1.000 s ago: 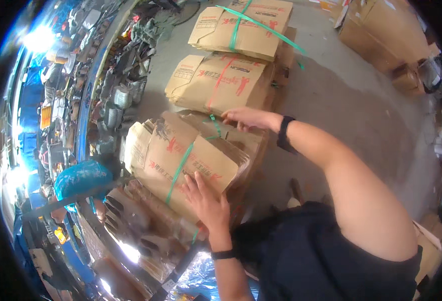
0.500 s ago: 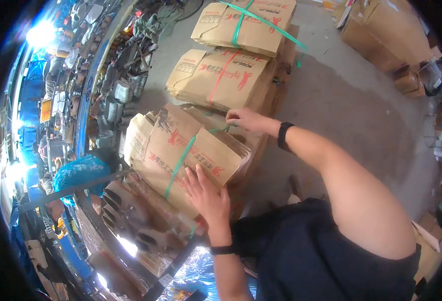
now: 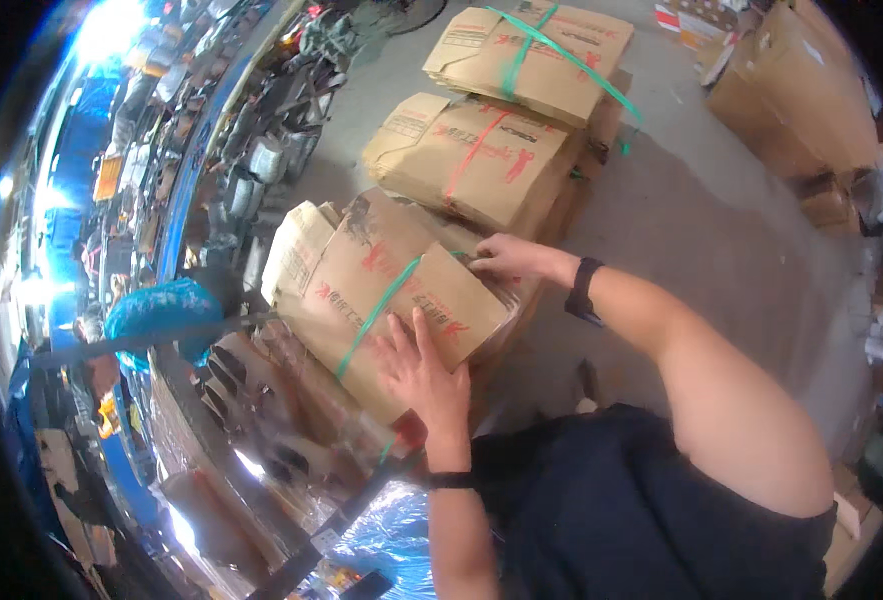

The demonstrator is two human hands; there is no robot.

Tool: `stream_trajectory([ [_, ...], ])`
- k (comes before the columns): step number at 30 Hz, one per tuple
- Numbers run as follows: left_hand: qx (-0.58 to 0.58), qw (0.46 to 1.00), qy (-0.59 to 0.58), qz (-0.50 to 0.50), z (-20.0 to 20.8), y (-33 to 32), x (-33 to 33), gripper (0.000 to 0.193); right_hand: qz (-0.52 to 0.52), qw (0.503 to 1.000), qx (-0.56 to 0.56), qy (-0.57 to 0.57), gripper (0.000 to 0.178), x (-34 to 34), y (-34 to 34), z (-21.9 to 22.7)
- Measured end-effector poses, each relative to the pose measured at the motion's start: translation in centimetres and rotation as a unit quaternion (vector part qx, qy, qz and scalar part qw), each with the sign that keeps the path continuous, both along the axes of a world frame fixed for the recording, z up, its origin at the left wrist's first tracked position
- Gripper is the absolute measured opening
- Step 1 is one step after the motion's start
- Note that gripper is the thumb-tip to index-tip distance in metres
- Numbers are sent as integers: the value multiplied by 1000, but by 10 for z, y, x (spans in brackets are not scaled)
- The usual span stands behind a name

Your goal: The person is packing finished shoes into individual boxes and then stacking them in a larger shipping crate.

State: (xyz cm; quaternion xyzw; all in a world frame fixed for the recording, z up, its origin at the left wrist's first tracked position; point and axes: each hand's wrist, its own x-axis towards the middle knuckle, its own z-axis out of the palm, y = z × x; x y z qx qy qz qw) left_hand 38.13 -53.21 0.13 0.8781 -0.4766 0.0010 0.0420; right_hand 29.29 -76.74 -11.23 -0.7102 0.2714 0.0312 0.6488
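Observation:
A bundle of flat, folded brown cardboard cartons with red and black print lies in front of me. A green strap crosses its top. My left hand rests open on the cardboard, fingers spread, beside a raised carton flap. At the bundle's far right edge, my right hand has its fingers closed where a short stretch of the green strap shows. The fingertips are partly hidden by the hand.
Behind lie two more carton bundles, one with a red strap, one with a green strap. Large cardboard boxes stand at the far right. Crowded shelving runs along the left, near a blue bag.
The view has shifted, so the bundles sit farther right in it. My right hand has come down closer to the bundle's edge. My left hand stays on the cardboard.

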Motion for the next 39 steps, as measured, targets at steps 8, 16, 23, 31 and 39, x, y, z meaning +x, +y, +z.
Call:
stream_trajectory([
  [8, 10, 1000, 2, -5, -1, -3, 5, 99, -234, 938, -23, -257, 22, -4, -5, 18],
  [16, 8, 999, -28, -15, 8, -6, -8, 95, 71, 767, 132, -624, 13, -165, -109, 346],
  [23, -33, 999, 32, 12, 1, 13, 4, 94, -125, 867, -475, 84, 50, -71, -82, 226],
  [31, -56, 997, 33, 48, -6, 35, 40, 88, 16, 965, -259, -44, 69, -10, 30, 103],
  [39, -194, 980, 25, 34, 2, 44, 27, 96, 127, 988, -41, 81, 79, 6, 8, 117],
])
